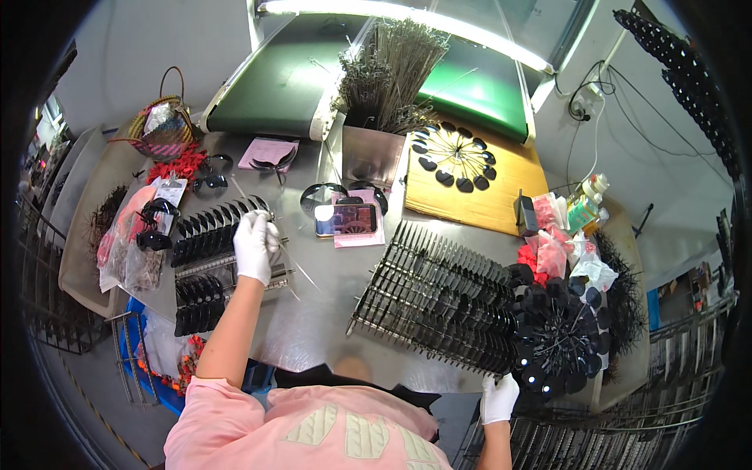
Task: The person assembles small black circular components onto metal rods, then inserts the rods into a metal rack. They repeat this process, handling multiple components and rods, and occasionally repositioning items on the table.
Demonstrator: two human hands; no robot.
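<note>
My left hand point(257, 247), in a white glove, is closed in a pinch over the left rack point(205, 269), which carries rows of glossy black curved pieces point(205, 235). A thin metal wire point(299, 265) slants out from beside its fingers toward the lower right. My right hand point(499, 399), also white-gloved, is at the near corner of the large right rack point(431, 298), which is filled with rows of black lens-like pieces. Its fingers are bent against that corner, and what they pinch is hidden. Beside it, black rounded pieces on wires fan out in a round cluster point(560, 337).
A phone point(345, 220) lies on pink paper mid-table. Behind stand a bundle of thin wires point(395, 74) and cardboard point(478, 200) bearing a ring of black pieces. Bottles point(586, 207) and bags point(552, 247) sit at right; a woven basket point(160, 129) and plastic bags point(129, 243) at left.
</note>
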